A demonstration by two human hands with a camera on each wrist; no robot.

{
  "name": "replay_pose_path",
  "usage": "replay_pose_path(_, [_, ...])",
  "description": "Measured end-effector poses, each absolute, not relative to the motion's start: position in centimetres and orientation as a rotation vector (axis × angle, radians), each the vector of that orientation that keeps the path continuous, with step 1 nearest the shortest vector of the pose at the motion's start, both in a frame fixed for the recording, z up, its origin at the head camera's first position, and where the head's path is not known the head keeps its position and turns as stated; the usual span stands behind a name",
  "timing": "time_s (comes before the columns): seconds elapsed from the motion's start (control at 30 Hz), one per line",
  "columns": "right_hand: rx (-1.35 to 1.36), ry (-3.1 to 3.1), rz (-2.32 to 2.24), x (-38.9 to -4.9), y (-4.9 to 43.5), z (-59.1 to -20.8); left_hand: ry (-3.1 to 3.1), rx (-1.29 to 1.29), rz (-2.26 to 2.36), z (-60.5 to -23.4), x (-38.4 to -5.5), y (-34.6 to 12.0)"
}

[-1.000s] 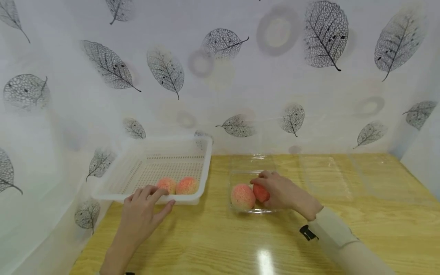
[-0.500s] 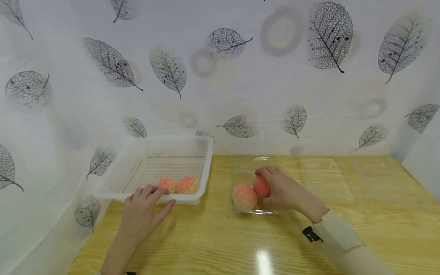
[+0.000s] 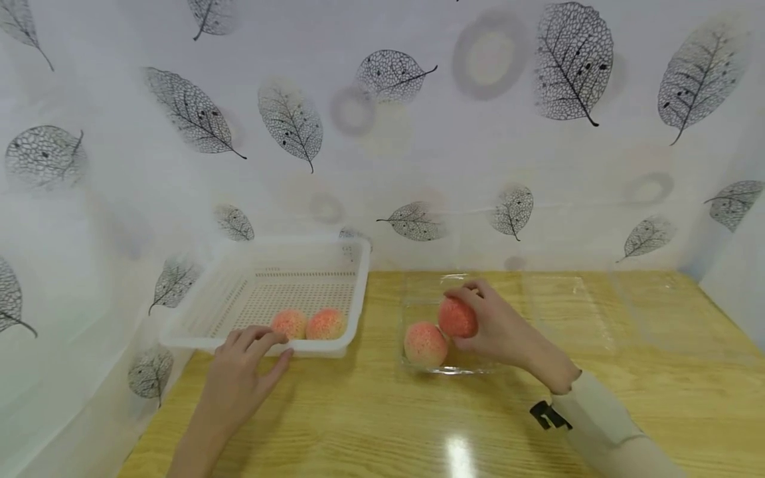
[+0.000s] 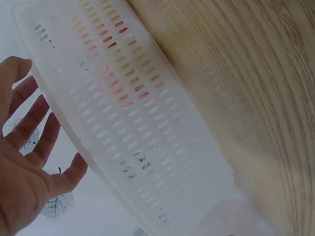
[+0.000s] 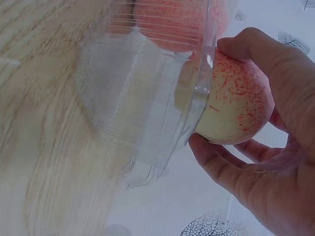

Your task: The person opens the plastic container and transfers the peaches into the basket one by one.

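My right hand [image 3: 499, 332] grips a red-and-yellow peach [image 3: 458, 317] between thumb and fingers. In the right wrist view this peach [image 5: 235, 101] is at the rim of a clear plastic box [image 5: 133, 98], partly above it. A second peach [image 3: 425, 344] sits in the box's near left corner. My left hand [image 3: 242, 378] is at the near rim of a white perforated basket [image 3: 352, 292], its fingers loosely bent and the thumb outside. In the left wrist view the fingertips are beside the rim; whether they touch it I cannot tell. Two peaches [image 3: 326, 324] lie in the basket near that rim.
Flat clear plastic pieces, apparently more boxes or lids [image 3: 568, 309], lie on the wooden table [image 3: 358, 418] to the right. A white leaf-printed sheet [image 3: 382, 166] hangs behind and to the left, close to the basket.
The peach in my right hand has risen from lower in the box toward its rim. My left hand has shifted slightly left and back along the basket rim.
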State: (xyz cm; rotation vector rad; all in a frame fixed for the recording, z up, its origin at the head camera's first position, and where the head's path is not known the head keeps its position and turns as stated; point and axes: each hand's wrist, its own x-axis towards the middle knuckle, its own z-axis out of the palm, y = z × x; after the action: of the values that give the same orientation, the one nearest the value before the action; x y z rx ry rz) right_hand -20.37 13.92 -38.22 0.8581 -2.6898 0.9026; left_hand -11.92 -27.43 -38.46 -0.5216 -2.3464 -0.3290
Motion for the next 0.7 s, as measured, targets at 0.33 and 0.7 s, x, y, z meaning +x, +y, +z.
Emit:
replay_pose_path(0.33, [0.778,-2.684,0.966,-20.35,14.33,-38.67,-2.317,-0.567,-0.246,-38.5,-11.79,-27.77])
replay_pose_path(0.7, [0.795,-2.666,0.958,-20.26,14.5,-38.41,-2.33,-0.542,-0.236,-38.29,-11.71,-27.67])
